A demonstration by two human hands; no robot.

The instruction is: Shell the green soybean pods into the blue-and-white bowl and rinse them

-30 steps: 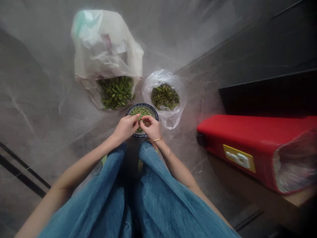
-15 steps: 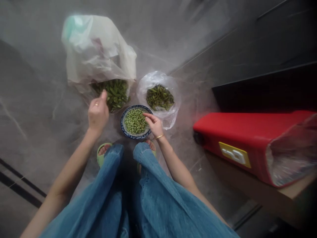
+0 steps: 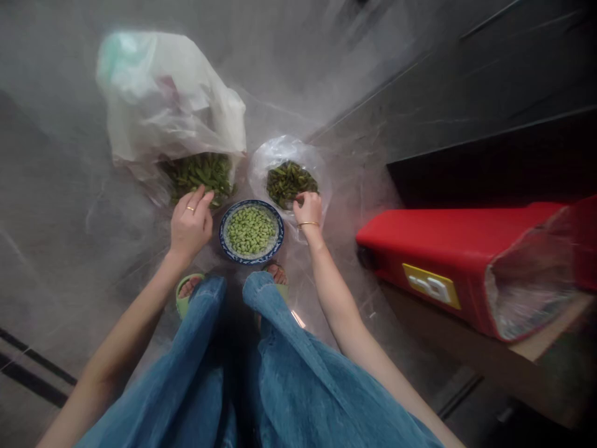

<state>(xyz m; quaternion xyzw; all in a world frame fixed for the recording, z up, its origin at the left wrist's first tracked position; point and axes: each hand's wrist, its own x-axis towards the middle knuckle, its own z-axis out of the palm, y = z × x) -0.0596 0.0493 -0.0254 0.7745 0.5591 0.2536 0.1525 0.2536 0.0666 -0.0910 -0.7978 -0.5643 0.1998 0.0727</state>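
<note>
My left hand (image 3: 190,223), a ring on one finger, is at the near edge of the green bean pods (image 3: 205,174) in the mouth of a white plastic bag (image 3: 172,118). Its fingers are stretched forward, thumb a little apart, with nothing visible between them. My right hand (image 3: 308,210), a gold bangle at its wrist, is over the near rim of a clear plastic bag (image 3: 280,149) of darker pods or shells (image 3: 291,182). Its fingers are curled together, and their tips are partly hidden. Between the hands stands a blue-patterned bowl (image 3: 222,242) of shelled green beans (image 3: 250,230).
On the right, a red bin (image 3: 433,239) with a plastic liner lies on its side along a wooden ledge (image 3: 536,351). My feet in green slippers (image 3: 183,303) are just below the bowl on the grey tiled floor (image 3: 116,249).
My right hand has left the bowl and moved right and forward to the clear bag. My left hand has lowered and its fingers have opened out by the pods. The whole view has shifted slightly.
</note>
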